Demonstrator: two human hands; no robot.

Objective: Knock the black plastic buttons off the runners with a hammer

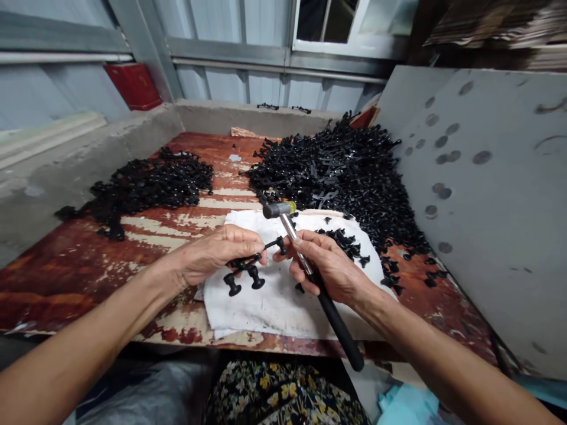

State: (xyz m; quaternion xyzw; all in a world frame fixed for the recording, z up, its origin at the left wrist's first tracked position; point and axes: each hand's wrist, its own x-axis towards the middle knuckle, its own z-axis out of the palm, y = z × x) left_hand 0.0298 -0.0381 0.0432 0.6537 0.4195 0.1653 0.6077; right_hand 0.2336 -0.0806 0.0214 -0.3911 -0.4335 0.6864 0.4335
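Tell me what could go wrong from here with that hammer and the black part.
The right hand grips the hammer while also pinching the black part that the left hand holds, so the hammer may slip. Both hands' fingertips crowd the part; a blow there might hit them.

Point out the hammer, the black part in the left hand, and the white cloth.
hammer (pixel 277 209), head view, metal head.
black part (pixel 256 278), head view, round foot.
white cloth (pixel 266 313), head view, bare front area.
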